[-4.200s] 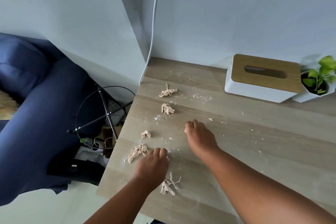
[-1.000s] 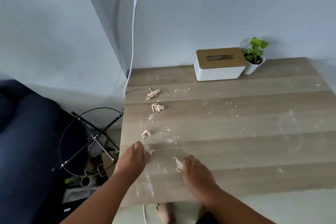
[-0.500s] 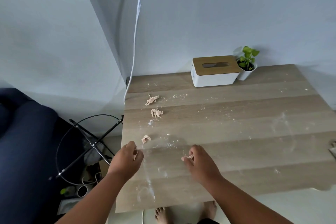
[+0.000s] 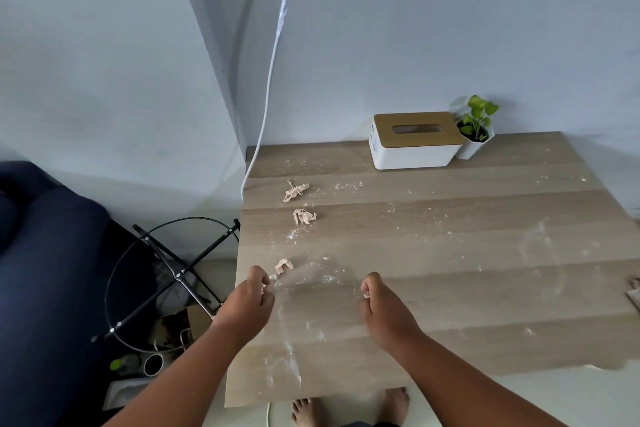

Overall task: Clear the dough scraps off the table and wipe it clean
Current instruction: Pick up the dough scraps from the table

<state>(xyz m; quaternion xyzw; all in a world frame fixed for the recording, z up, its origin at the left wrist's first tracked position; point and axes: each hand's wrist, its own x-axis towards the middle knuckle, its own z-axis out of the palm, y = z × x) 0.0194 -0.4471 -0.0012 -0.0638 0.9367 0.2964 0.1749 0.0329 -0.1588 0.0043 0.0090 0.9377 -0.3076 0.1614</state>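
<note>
Left hand (image 4: pixel 247 305) now lifted off table (image 4: pixel 450 288), fingers curled shut on small dough scrap; near-edge scraps gone. Three dough scraps (image 4: pixel 300 216) remain left of centre. Right hand (image 4: pixel 384 312) likewise raised, pinching dough bit. Gathering underway; wiping not begun.

Both hands hover curled over the floury surface (image 4: pixel 450 253), well in front of the tissue box (image 4: pixel 414 140). The left hand (image 4: pixel 247 305) and the right hand (image 4: pixel 386 310) each pinch dough bits. Three dough scraps (image 4: pixel 295 190) lie between the left hand and the box.
</note>
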